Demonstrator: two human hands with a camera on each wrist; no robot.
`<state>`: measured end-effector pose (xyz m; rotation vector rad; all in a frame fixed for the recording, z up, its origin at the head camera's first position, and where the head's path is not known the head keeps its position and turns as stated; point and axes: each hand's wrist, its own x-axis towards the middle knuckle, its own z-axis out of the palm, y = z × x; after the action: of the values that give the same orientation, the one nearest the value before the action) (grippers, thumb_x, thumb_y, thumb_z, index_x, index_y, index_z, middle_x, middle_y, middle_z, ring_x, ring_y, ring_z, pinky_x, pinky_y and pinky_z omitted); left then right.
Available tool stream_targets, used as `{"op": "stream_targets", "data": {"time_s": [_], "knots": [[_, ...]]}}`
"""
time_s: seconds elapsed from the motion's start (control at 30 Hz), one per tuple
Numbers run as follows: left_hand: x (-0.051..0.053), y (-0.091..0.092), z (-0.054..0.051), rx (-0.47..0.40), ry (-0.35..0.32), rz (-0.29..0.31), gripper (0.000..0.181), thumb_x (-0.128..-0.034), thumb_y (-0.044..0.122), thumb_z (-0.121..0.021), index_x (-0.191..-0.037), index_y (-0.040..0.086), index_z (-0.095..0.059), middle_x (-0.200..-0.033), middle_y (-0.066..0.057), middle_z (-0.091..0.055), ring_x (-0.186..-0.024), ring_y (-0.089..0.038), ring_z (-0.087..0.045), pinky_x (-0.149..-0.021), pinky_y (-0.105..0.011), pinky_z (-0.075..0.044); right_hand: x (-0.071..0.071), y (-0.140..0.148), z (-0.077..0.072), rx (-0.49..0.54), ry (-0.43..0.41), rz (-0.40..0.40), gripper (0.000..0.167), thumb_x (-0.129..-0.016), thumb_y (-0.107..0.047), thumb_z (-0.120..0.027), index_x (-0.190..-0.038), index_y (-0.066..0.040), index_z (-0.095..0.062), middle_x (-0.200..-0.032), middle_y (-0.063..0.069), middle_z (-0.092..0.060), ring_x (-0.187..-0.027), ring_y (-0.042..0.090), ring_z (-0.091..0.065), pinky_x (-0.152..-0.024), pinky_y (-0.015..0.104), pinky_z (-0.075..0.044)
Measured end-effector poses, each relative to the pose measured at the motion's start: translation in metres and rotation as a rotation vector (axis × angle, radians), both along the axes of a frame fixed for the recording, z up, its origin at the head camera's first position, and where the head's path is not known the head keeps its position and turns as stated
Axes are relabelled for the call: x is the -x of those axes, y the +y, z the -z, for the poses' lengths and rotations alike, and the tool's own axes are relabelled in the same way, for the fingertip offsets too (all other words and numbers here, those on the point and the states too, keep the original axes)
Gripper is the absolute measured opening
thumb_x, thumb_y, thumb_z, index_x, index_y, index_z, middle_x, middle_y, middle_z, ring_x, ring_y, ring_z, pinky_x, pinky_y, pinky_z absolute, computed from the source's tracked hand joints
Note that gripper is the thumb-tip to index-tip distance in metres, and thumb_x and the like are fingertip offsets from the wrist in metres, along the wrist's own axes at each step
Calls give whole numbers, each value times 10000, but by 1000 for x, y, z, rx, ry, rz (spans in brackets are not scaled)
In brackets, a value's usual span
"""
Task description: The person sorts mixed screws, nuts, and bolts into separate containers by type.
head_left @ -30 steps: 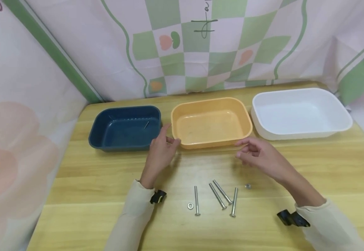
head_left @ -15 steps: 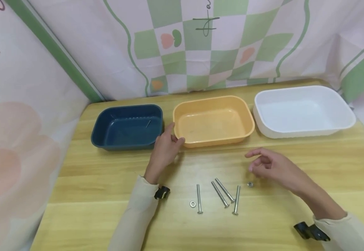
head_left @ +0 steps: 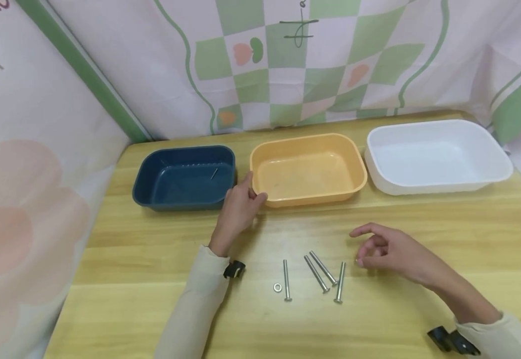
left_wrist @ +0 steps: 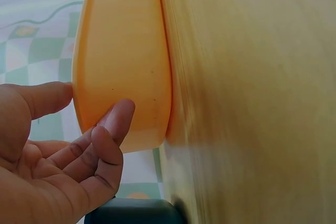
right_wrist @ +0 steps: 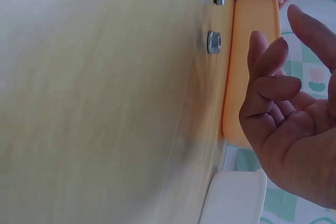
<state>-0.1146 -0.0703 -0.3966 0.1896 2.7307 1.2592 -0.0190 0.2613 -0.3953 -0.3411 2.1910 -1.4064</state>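
My left hand [head_left: 239, 204] is at the near left corner of the yellow bin [head_left: 307, 197]. In the left wrist view its thumb touches the rim, while the other fingers bend loosely beside the outer wall. Over the table, in front of the white bin [head_left: 439, 187], hovers my right hand [head_left: 395, 252], fingers loosely bent and holding nothing. A metal nut [right_wrist: 213, 42] lies near its fingertips in the right wrist view; in the head view the hand hides it. Several bolts [head_left: 316, 274] lie in the middle of the table, with a washer-like ring [head_left: 277, 287] beside the leftmost.
A dark blue bin [head_left: 184, 205] stands left of the yellow one, with a small thin metal piece [head_left: 214, 173] inside. All three bins line up along the back of the wooden table [head_left: 152, 299]. Behind them hangs a patterned cloth [head_left: 287, 80].
My right hand has left the yellow bin's near right corner and moved toward me and right, over the nut. My left hand stays at the bin's left corner. The head view has shifted slightly.
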Motion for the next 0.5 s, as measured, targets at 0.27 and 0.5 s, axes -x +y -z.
{"op": "stream_targets", "data": {"time_s": [0.27,0.5], "knots": [[1,0,0,-5,-2,-6,686,-976,194,-641,-1525,-62,-319,-583,-18,-539,-448,-136,-437,-543,-316,-396,-6,-7,4,4,-24,-72,539,-870,-72,-754,-1330,68,-510,-846,40,-700,-716,163,-621,-647,283,-508],[0,1,-1,4,-14,-7,692,-972,198,-647,-1528,-55,-321,-608,-21,-570,-459,-141,-470,-531,-315,-411,-12,-16,6,-36,-4,-122,513,-868,-95,-758,-1319,29,-544,-828,-16,-697,-698,140,-614,-637,274,-506]]}}
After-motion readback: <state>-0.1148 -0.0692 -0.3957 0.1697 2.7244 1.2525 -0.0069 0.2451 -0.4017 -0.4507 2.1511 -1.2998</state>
